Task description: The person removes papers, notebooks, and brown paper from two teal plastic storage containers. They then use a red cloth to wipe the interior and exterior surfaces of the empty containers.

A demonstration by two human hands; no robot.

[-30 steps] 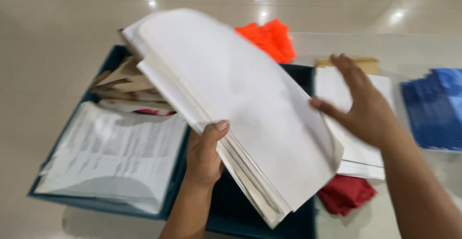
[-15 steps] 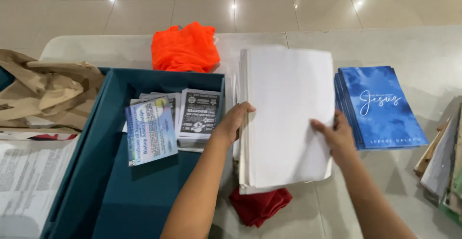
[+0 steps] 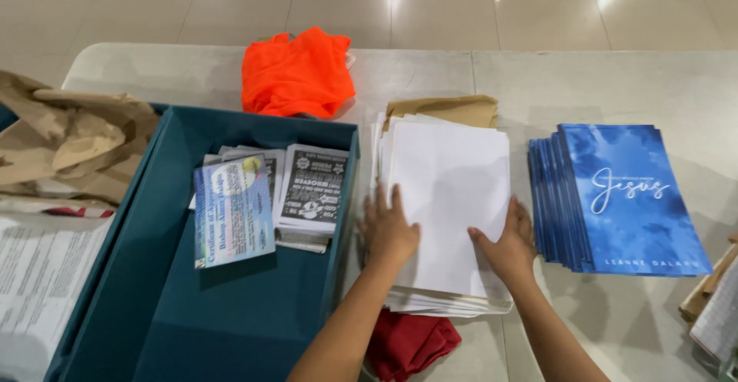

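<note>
Both hands lay flat with fingers spread on a stack of white paper (image 3: pixel 450 205) at the middle of the desk (image 3: pixel 584 82): the left hand (image 3: pixel 388 228) on its left edge, the right hand (image 3: pixel 511 240) on its right. Neither grip closed on anything. A teal box (image 3: pixel 231 313) sat just left; blue books (image 3: pixel 623 197) lay right.

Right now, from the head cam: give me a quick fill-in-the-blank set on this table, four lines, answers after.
1. Both hands, the left hand and the right hand, rest flat on a stack of ____ paper.
2. The stack of books to the right of the paper has ____ covers.
3. The leaflets lie inside a ____ box.
4. The cloth at the far edge of the table is ____.

Answers: white; blue; teal; orange
</note>
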